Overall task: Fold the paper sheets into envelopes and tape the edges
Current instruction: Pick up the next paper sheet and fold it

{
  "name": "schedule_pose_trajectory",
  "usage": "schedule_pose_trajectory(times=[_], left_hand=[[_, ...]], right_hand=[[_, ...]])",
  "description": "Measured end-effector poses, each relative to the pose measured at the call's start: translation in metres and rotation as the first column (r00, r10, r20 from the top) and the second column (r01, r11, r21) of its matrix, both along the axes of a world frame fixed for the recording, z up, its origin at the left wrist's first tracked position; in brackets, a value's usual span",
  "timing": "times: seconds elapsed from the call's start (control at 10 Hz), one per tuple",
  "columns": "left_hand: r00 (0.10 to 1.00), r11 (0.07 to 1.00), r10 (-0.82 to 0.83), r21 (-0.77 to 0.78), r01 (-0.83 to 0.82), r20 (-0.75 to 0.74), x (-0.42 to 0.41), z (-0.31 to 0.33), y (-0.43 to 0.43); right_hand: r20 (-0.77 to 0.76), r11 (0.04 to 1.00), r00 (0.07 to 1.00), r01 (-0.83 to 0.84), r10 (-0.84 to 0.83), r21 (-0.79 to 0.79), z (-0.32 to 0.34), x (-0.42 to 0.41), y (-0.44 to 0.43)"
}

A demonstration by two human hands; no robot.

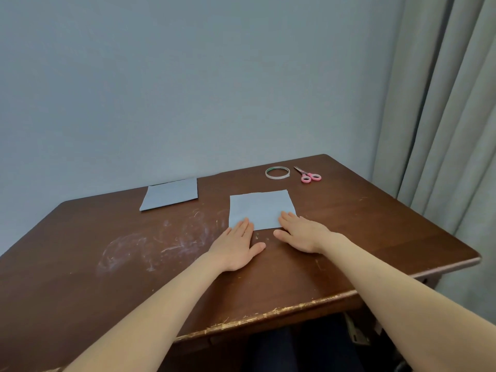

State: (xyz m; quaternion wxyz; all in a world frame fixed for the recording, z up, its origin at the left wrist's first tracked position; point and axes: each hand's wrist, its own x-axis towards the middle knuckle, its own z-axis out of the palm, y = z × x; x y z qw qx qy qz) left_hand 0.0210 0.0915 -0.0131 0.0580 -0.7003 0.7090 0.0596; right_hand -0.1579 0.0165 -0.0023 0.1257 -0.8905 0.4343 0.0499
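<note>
Left hand (237, 244) and right hand (302, 233) flat, palms down, fingers straight.

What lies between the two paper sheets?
In the head view, only bare table separates the left sheet and the right sheet.

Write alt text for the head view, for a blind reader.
A left hand and right hand press flat on a pale paper sheet on a wooden table. A second sheet, tape roll and pink scissors lie beyond.

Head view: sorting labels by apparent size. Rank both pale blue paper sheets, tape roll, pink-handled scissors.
1. Near pale blue paper sheet and far pale blue paper sheet: nearly alike; nearness makes order unsure.
2. Grey tape roll and pink-handled scissors: alike.
</note>
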Motion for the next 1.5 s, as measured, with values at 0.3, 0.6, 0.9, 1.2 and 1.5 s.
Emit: schedule_pose_trajectory(times=[0.3,0.6,0.9,1.2,1.5], left_hand=[[1.000,0.965,-0.006,-0.262,0.003,-0.011,0.003,0.019,-0.035],[0.998,0.988,-0.056,-0.143,0.057,0.013,0.019,0.008,-0.093],[0.999,0.997,-0.017,-0.069,0.015,-0.036,0.023,-0.003,-0.111],[0.998,0.996,-0.015,-0.086,0.011,-0.053,0.021,-0.006,-0.109],[0.998,0.996,-0.019,-0.084,0.015,-0.055,0.022,-0.007,-0.110]], right_hand=[[0.181,0.969,0.969,0.198,-0.170,-0.150,0.016,0.016,-0.025],[0.105,0.984,0.994,0.053,-0.035,-0.173,0.007,0.049,-0.071],[0.077,0.995,0.997,0.002,0.005,-0.098,-0.009,0.062,-0.082],[0.061,0.997,0.998,0.003,0.002,-0.082,-0.011,0.060,-0.085],[0.058,0.997,0.998,0.007,-0.002,-0.081,-0.009,0.060,-0.085]])
